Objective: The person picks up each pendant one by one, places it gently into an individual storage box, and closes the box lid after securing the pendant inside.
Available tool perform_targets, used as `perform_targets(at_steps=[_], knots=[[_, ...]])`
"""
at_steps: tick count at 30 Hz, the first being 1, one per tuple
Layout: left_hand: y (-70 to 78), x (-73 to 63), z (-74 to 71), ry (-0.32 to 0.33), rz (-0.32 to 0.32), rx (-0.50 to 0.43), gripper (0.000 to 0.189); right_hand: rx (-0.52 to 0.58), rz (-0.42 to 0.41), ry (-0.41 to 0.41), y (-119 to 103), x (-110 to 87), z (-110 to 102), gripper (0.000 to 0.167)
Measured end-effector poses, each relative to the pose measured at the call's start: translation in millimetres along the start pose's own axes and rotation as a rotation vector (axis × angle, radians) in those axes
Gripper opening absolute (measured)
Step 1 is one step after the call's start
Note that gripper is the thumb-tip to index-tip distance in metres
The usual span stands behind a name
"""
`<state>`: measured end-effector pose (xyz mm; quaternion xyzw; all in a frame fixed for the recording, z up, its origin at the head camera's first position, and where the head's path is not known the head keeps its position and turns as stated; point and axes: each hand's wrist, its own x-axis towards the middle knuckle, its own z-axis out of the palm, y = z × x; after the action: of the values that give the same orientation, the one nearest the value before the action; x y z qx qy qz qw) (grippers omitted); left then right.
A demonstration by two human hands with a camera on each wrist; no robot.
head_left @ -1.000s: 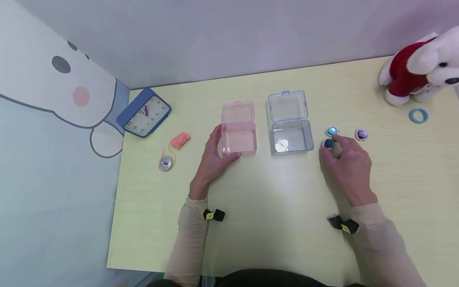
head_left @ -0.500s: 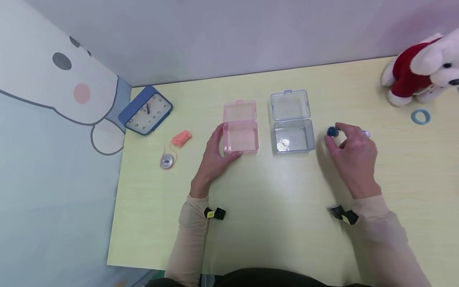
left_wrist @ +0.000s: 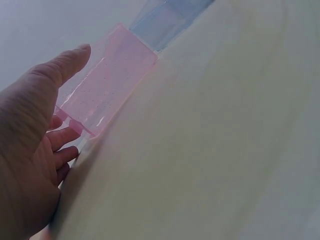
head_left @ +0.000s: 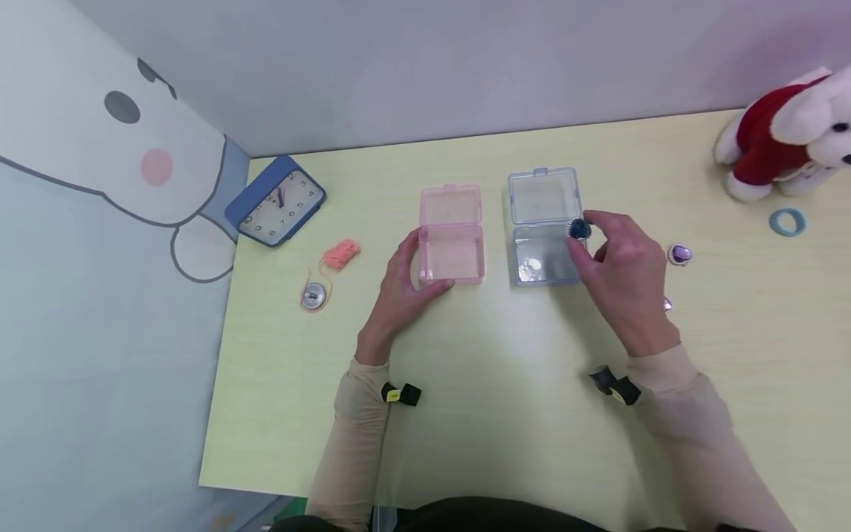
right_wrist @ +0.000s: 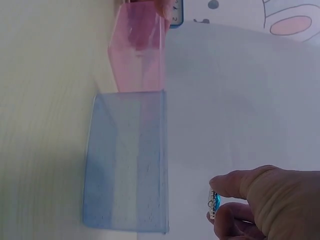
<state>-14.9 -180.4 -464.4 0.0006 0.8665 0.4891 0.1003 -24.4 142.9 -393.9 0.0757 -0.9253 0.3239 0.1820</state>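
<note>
My right hand (head_left: pixel 625 277) pinches a dark teal gem (head_left: pixel 580 229) with a beaded rim between thumb and fingertips. It holds the gem above the right side of the clear bluish box (head_left: pixel 545 255), whose lid stands open toward the wall. In the right wrist view the gem (right_wrist: pixel 214 204) is seen edge-on. My left hand (head_left: pixel 402 292) grips the open pink box (head_left: pixel 452 253), thumb at its front edge and fingers at its left side. The left wrist view shows that thumb over the pink box's wall (left_wrist: pixel 112 82), other fingers partly hidden.
A purple gem (head_left: pixel 680 255) lies right of my right hand, and another gem (head_left: pixel 668 304) is mostly hidden behind it. A blue ring (head_left: pixel 787 222) and a plush dog (head_left: pixel 771 148) are farther right. Left are a clock (head_left: pixel 279 207), pink yarn (head_left: pixel 341 254) and a round metal disc (head_left: pixel 313 296).
My right hand has lifted the dark teal gem and carried it left, over the bluish box. The second gem beside the hand has come partly into view. My left hand keeps its grip.
</note>
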Motion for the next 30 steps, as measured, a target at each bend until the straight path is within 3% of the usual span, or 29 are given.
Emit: perform_targets(at_steps=[14,20,30], knots=[[-2.8,0.9,-1.5,0.013,0.04,0.002,0.098,0.101,-0.101,-0.17,-61.2,15.4,52.5,0.04],[-4.2,2.2,-0.7,0.009,0.049,0.011,0.099,0.112,-0.138,-0.246,-76.4,16.7,77.4,0.043],[-5.4,4.0,-1.8,0.011,0.085,0.026,0.096,0.074,-0.116,-0.386,-93.3,22.0,100.9,0.044]])
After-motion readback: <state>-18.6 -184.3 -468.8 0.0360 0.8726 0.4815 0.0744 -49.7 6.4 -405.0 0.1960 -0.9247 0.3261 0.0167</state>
